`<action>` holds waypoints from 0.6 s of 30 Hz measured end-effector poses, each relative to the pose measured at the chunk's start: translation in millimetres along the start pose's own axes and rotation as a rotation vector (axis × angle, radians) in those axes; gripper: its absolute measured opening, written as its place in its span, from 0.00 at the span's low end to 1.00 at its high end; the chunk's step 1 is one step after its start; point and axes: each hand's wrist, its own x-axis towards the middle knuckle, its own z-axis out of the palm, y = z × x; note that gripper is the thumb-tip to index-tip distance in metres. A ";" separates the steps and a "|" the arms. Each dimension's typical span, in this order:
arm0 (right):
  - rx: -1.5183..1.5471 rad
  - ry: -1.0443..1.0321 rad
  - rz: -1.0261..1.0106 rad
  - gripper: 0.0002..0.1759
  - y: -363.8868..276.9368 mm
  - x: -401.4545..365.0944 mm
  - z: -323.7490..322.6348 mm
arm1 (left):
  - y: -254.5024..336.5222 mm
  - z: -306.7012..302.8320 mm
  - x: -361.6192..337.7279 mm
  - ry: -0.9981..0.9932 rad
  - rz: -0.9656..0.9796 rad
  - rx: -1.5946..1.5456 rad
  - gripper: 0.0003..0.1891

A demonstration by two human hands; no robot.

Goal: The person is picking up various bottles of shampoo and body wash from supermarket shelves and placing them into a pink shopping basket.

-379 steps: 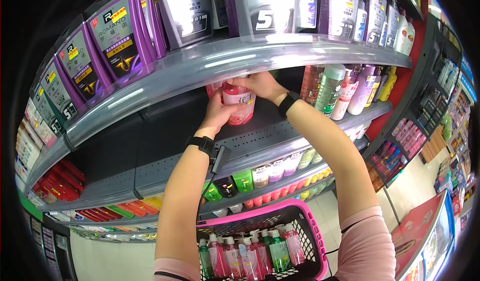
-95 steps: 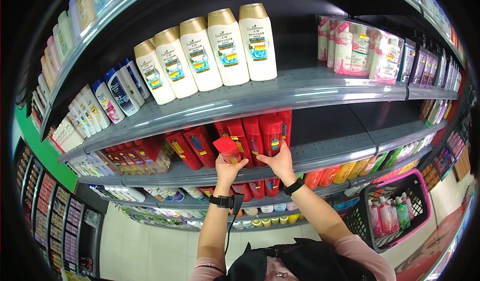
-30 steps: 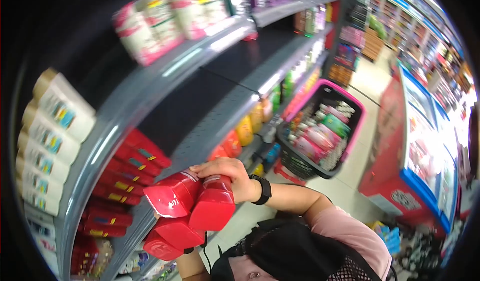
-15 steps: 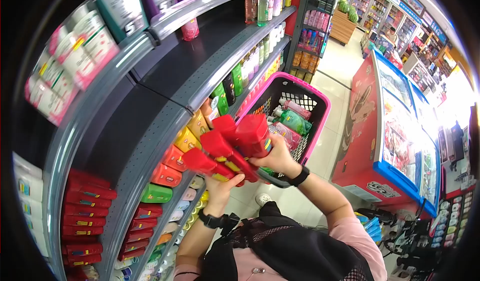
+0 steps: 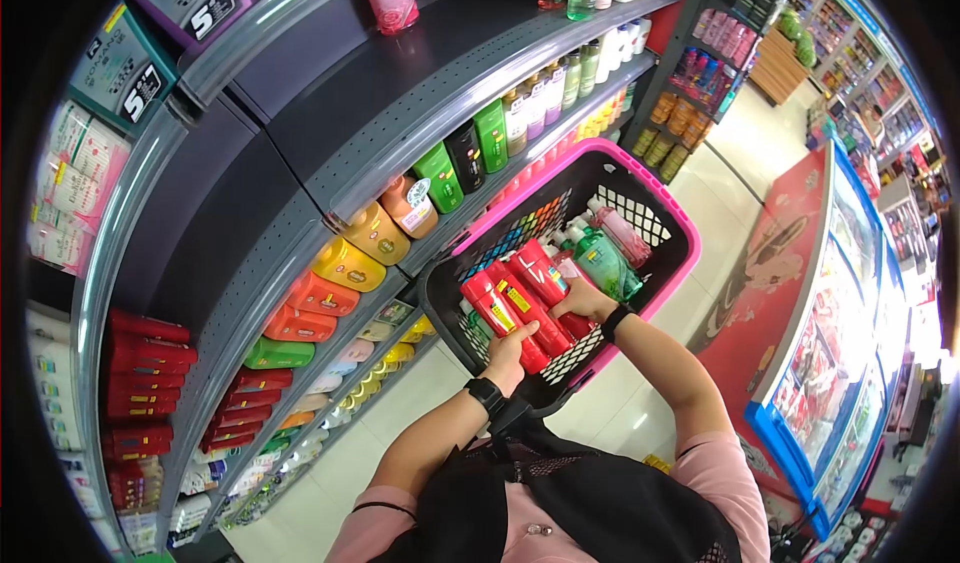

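Observation:
Several red bottles [image 5: 515, 303] with yellow labels lie side by side between my two hands, down inside a black shopping basket with a pink rim [image 5: 683, 253]. My left hand [image 5: 508, 356] grips the bottles from the near left, its thumb across one of them. From the right, my right hand [image 5: 588, 301] closes around the other side of the group; part of its grip is hidden by the bottles. Beyond them in the basket are green pump bottles [image 5: 600, 261] and a pink bottle [image 5: 625, 235].
Shelves [image 5: 400, 158] curve along the left with yellow bottles [image 5: 350, 263], orange bottles [image 5: 325, 293] and stacked red bottles [image 5: 150, 363]. A red freezer with a blue frame [image 5: 770, 433] stands on the right. Tiled floor [image 5: 640, 413] lies between them.
Both hands have carried the red bottles from beside the shelf down into the basket. The view has shifted, and the bottles now lie lower among the other goods.

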 end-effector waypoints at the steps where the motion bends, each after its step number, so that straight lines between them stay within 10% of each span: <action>1: -0.099 0.022 0.040 0.35 5.4 9.8 -0.5 | -2.3 -2.5 4.5 0.048 0.021 0.022 0.21; 18: -0.864 0.159 0.118 0.42 14.0 53.5 29.8 | -16.4 -48.0 66.2 0.660 0.004 0.120 0.22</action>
